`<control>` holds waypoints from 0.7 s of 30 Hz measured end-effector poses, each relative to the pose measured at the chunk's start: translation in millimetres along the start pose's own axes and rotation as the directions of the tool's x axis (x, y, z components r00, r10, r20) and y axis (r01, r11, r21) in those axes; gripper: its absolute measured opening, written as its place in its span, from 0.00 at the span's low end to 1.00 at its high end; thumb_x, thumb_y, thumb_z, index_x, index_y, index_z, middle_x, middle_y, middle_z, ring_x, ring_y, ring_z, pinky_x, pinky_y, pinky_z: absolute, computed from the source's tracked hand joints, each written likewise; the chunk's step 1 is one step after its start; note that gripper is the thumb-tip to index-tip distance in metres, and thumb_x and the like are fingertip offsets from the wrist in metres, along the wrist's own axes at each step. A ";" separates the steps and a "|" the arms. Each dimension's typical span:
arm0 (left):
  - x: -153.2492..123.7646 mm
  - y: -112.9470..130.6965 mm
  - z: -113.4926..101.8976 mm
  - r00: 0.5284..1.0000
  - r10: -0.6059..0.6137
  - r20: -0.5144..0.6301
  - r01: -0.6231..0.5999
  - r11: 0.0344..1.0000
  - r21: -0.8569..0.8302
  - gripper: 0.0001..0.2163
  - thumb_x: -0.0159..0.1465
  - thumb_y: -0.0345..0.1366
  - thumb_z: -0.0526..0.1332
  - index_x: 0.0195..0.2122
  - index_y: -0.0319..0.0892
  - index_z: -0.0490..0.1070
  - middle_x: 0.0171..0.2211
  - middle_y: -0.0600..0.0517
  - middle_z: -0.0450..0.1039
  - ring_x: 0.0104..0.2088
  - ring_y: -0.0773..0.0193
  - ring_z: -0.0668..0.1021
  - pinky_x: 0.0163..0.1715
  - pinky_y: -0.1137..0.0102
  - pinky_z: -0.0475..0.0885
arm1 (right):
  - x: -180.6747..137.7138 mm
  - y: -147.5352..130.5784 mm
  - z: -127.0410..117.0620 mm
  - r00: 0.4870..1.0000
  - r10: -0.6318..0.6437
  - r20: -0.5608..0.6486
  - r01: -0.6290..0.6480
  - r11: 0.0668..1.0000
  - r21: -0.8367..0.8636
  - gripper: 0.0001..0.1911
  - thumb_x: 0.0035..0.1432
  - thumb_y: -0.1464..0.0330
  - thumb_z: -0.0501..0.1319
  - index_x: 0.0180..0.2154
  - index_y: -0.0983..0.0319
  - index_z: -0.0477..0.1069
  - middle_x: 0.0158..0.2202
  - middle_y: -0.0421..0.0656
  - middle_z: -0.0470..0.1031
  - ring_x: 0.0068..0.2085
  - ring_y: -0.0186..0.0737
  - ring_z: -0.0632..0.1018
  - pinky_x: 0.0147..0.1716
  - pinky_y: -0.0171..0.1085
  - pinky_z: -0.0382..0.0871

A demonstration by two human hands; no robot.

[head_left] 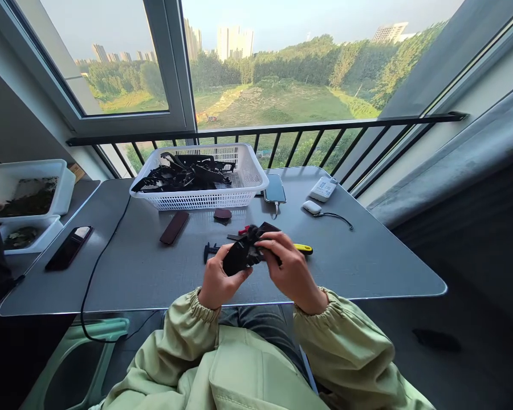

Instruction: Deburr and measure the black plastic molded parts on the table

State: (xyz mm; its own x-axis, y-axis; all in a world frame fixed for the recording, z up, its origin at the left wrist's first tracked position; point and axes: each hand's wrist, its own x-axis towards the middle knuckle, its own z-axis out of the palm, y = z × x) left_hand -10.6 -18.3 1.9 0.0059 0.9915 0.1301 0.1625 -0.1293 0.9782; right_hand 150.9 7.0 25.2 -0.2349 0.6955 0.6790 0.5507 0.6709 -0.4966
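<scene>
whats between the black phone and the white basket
A black cable lies between the black phone and the basket; the head view shows it.

Grey table (367, 256): white basket (196, 201), phones (275, 189); black tool (207, 251), perhaps caliper, partly hidden.

— Can you read any lettering here?
— Not a word. The small white box (323, 188) at the desk's right side comes closest: grey printing shows on its top face.
— What does it say?
— I can't tell. The characters are too small and blurred, so whether they spell a brand, a number or something else stays unclear.
— And the lit phone (275, 189) beside the white basket (196, 199)?
— Its pale screen gives nothing legible either.
</scene>
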 end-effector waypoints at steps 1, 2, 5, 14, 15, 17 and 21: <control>0.0 -0.2 0.4 1.000 -0.017 0.003 0.017 0.999 -0.031 0.19 0.52 0.37 0.68 0.44 0.43 0.70 0.31 0.55 0.74 0.28 0.67 0.74 0.29 0.74 0.70 | 1.4 3.2 -1.4 0.999 0.043 -0.021 -0.043 0.999 -0.005 0.10 0.61 0.76 0.55 0.38 0.59 0.73 0.39 0.46 0.74 0.42 0.43 0.76 0.43 0.43 0.74; 0.2 -0.2 0.9 0.999 -0.032 0.007 0.032 0.998 -0.061 0.19 0.51 0.37 0.68 0.44 0.43 0.70 0.30 0.55 0.74 0.27 0.67 0.74 0.28 0.74 0.70 | 3.0 6.4 -3.7 0.996 0.082 -0.032 -0.082 0.997 -0.002 0.10 0.61 0.75 0.55 0.37 0.59 0.73 0.38 0.46 0.74 0.41 0.42 0.77 0.42 0.42 0.74; 1.8 1.1 2.1 0.997 -0.072 0.034 0.076 0.987 -0.144 0.19 0.50 0.37 0.69 0.43 0.42 0.70 0.29 0.55 0.73 0.25 0.68 0.73 0.26 0.74 0.70 | 6.8 13.8 -12.7 0.985 0.167 -0.033 -0.165 0.985 0.058 0.08 0.60 0.73 0.56 0.36 0.60 0.74 0.37 0.46 0.74 0.39 0.42 0.77 0.40 0.41 0.73; 7.3 9.0 -3.2 0.981 -0.192 0.043 0.192 0.886 -0.423 0.20 0.44 0.37 0.73 0.37 0.40 0.71 0.29 0.55 0.75 0.28 0.67 0.74 0.30 0.73 0.72 | 10.4 7.4 -27.0 0.875 0.480 -0.063 -0.426 0.825 0.371 0.12 0.57 0.62 0.61 0.42 0.60 0.72 0.31 0.41 0.76 0.30 0.38 0.77 0.29 0.36 0.72; 7.1 8.4 -2.4 0.978 -0.200 0.061 0.206 0.870 -0.447 0.20 0.44 0.37 0.73 0.37 0.40 0.71 0.29 0.55 0.75 0.28 0.67 0.74 0.29 0.73 0.72 | 10.8 3.4 -24.3 0.903 0.427 -0.042 -0.388 0.854 0.346 0.10 0.58 0.63 0.61 0.41 0.59 0.72 0.32 0.41 0.76 0.31 0.38 0.77 0.30 0.36 0.72; 6.1 6.7 -0.6 0.973 -0.217 0.075 0.226 0.843 -0.488 0.21 0.43 0.37 0.73 0.37 0.40 0.71 0.29 0.55 0.75 0.27 0.68 0.74 0.28 0.74 0.71 | 11.1 -2.8 -17.5 0.956 0.292 -0.041 -0.275 0.935 0.225 0.06 0.58 0.67 0.60 0.38 0.59 0.73 0.34 0.42 0.76 0.35 0.39 0.77 0.36 0.37 0.72; 5.6 4.1 -3.7 0.967 -0.252 0.026 0.223 0.795 -0.564 0.21 0.43 0.37 0.74 0.37 0.40 0.71 0.27 0.56 0.75 0.24 0.69 0.74 0.24 0.74 0.71 | 8.0 1.8 -11.6 0.980 0.197 -0.035 -0.197 0.980 0.010 0.06 0.59 0.72 0.57 0.35 0.60 0.73 0.33 0.44 0.75 0.36 0.41 0.77 0.37 0.38 0.72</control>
State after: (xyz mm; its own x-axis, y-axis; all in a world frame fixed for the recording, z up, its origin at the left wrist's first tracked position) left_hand -13.6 -13.3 7.2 -0.0092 0.9921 -0.1254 -0.4255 0.1096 0.8983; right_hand 159.2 10.7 36.0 -0.0933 0.8046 0.5865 0.5785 0.5233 -0.6258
